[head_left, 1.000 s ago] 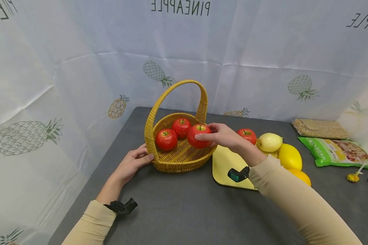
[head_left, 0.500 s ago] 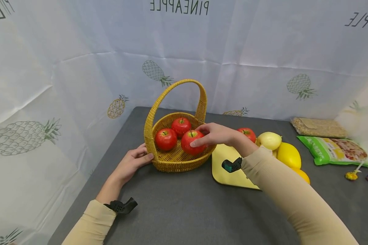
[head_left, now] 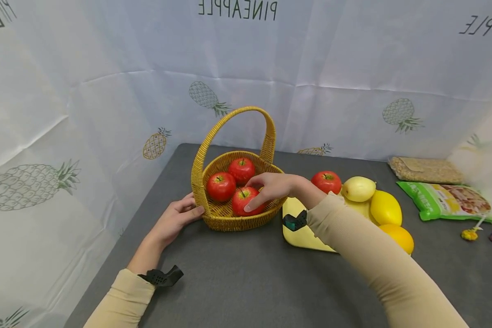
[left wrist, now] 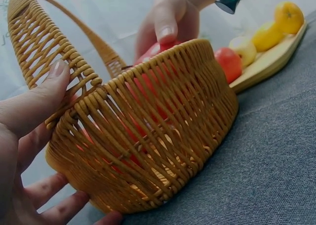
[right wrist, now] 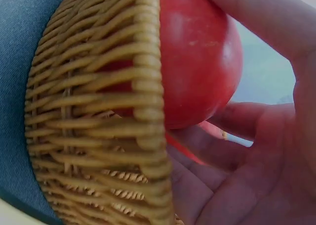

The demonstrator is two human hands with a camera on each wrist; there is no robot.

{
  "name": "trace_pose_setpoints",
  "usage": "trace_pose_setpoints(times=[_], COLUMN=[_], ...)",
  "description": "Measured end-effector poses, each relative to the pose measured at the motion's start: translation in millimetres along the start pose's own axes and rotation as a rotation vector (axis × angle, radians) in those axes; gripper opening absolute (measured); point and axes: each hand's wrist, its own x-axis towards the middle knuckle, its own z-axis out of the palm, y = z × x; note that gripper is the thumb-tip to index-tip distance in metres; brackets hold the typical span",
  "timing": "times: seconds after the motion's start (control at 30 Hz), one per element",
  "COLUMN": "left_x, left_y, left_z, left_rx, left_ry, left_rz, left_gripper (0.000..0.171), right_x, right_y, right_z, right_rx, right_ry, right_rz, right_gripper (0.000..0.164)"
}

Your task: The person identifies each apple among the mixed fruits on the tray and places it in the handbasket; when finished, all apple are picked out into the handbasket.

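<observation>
"Where's the held apple (head_left: pixel 240 201)?"
"Centre of the head view, just behind the basket's (head_left: pixel 238 224) front rim, the right hand's (head_left: pixel 274 187) thumb and fingers curled round it. Whether it touches bottom, I can't tell."
"How would you finish?"
"Ease it down, then loosen slowly — no nudging the left apple (head_left: pixel 221 187). The left hand (head_left: pixel 178 218) grips the basket, frame left — a good brace."

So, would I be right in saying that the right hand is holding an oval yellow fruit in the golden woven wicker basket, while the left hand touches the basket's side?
Not quite: the head view shows the right hand holding a round, shiny red apple in the golden woven wicker basket. The left hand does touch its side.
</observation>
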Motion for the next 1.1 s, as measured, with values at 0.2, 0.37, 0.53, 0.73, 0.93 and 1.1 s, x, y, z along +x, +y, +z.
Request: trace_pose_setpoints(times=[0.2,0.37,0.53,0.73,0.93,1.1], left_x=[-0.3,-1.0,-1.3,-1.8,-2.2,-2.1], left_y=[-0.8,-0.3,0.8,2.2,3.2,3.8], left_z=[-0.6,-0.4,-0.5,-0.5,0.0,0.1], left_rx=[-0.012,0.003,0.001,-0.003,0.005,0.012], left_ry=[0.004,0.011,0.014,0.011,0.014,0.018], left_rz=[-0.003,-0.010,-0.019,-0.027,-0.029,-0.028], left_gripper=[0.038,0.035,0.034,0.036,0.036,0.038], right_x=[7.4,12.0,14.8,17.9,20.2,20.3], right_y=[-10.6,-16.2,-20.0,-25.3,-28.8,-31.5], right_z=[4.0,5.5,5.0,8.5,11.1,12.3], right_rx=[-0.077,-0.144,-0.172,-0.174,-0.180,-0.207], right_ry=[-0.004,-0.009,-0.009,-0.009,-0.019,-0.018], right_rz=[0.013,0.014,0.015,0.023,0.023,0.023], right_gripper=[0.085,0.083,0.079,0.075,0.071,0.070])
